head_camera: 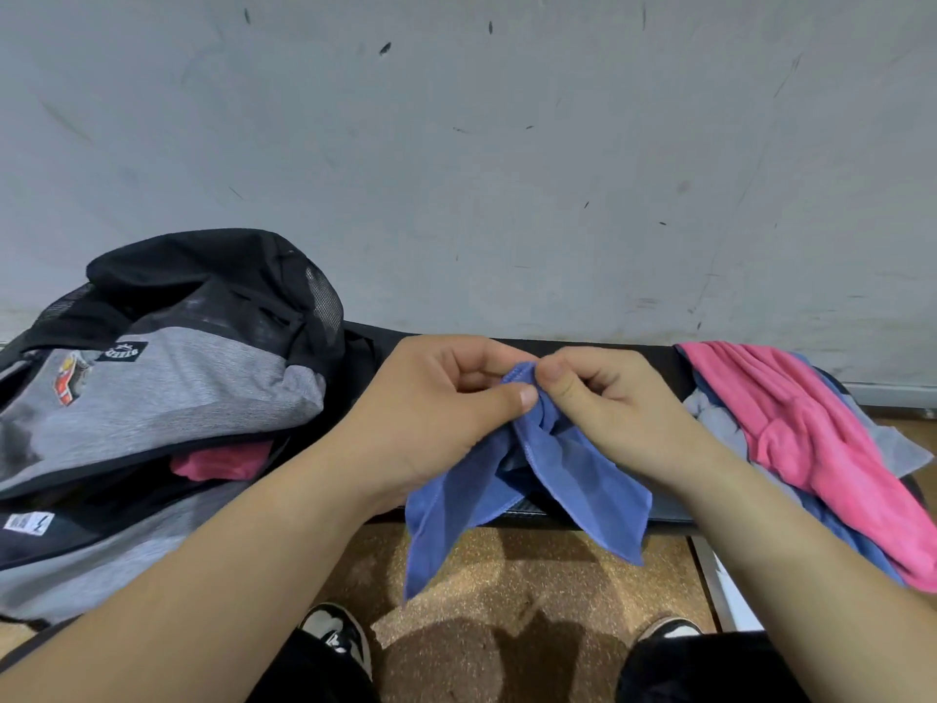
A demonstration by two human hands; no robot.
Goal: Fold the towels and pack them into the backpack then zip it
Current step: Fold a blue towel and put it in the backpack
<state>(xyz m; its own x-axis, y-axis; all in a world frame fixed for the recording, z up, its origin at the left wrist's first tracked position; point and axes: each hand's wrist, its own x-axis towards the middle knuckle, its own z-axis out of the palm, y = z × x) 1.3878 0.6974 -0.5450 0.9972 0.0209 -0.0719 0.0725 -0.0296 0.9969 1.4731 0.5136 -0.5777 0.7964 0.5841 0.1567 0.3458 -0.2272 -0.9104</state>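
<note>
A blue towel [568, 479] hangs from both my hands over the front edge of a black bench [659, 365]. My left hand [436, 413] and my right hand [603, 403] pinch its top corners together, thumbs nearly touching. A grey and black backpack [167, 393] lies on its side at the left, its main zip open, with a pink towel [223, 461] showing inside the gap. At the right lies a loose pile: a pink towel [791, 438] on top of grey and blue ones [720, 423].
A scuffed grey wall [456, 144] rises right behind the bench. Below the bench is brown speckled floor [507, 591], with my black and white shoes [337, 636] and dark trouser legs at the bottom edge.
</note>
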